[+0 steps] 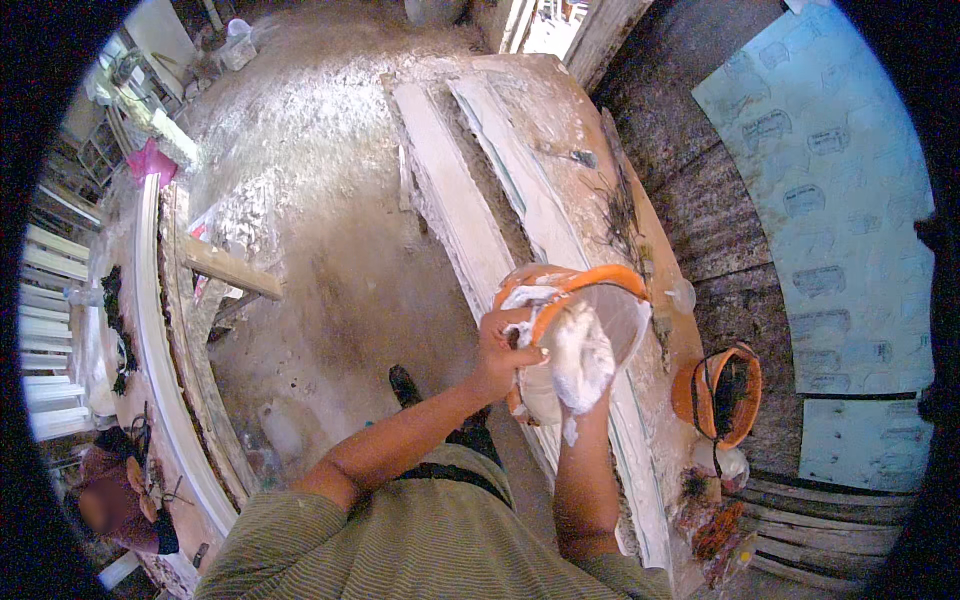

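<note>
The left hand [502,352] is clasping the orange bucket [603,277] while the white-coated right hand [583,362], grip unclear, is apparently scooping, next requiring steady support.

left hand [503,350]: fingers [529,357] curled | right hand [584,362]: white-coated | forearms [415,425]: bare, angled forward

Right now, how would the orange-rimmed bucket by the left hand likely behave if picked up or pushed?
The bucket may feel slippery: white smears coat part of it near the left hand. It probably keeps its shape rather than flopping, given its smoothly curved rim. Laid on its side, it might roll, since its mouth looks round.
</note>
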Available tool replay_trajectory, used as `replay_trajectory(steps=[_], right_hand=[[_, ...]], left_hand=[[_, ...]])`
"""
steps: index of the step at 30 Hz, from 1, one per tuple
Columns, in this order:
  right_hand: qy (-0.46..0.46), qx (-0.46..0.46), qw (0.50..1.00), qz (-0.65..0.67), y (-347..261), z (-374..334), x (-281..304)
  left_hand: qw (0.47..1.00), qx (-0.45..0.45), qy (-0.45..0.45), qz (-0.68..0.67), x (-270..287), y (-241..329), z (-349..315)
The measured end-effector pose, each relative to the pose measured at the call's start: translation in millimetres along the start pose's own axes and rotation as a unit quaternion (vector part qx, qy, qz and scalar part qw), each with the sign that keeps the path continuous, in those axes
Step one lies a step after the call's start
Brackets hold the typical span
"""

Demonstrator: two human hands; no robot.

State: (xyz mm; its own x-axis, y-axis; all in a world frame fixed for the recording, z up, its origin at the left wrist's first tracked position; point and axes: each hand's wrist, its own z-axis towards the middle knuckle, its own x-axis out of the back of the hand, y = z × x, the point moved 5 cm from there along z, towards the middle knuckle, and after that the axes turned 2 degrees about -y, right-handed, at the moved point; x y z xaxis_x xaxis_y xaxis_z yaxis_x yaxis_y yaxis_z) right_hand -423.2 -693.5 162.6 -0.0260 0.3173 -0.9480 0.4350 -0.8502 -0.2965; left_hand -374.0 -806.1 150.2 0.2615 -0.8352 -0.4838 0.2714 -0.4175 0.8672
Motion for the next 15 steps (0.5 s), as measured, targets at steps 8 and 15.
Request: replay_trajectory(steps=[8, 15], right_hand=[[0.1, 0.032, 0.994, 0.025, -28, 0, 16], [0.23, -0.032, 0.95, -0.208, 12, 80, 143]], left_hand=[[0.964, 0.082, 0.161, -0.195, 161, 40, 44], [0.939, -0.032, 0.25, -0.236, 277, 111, 78]])
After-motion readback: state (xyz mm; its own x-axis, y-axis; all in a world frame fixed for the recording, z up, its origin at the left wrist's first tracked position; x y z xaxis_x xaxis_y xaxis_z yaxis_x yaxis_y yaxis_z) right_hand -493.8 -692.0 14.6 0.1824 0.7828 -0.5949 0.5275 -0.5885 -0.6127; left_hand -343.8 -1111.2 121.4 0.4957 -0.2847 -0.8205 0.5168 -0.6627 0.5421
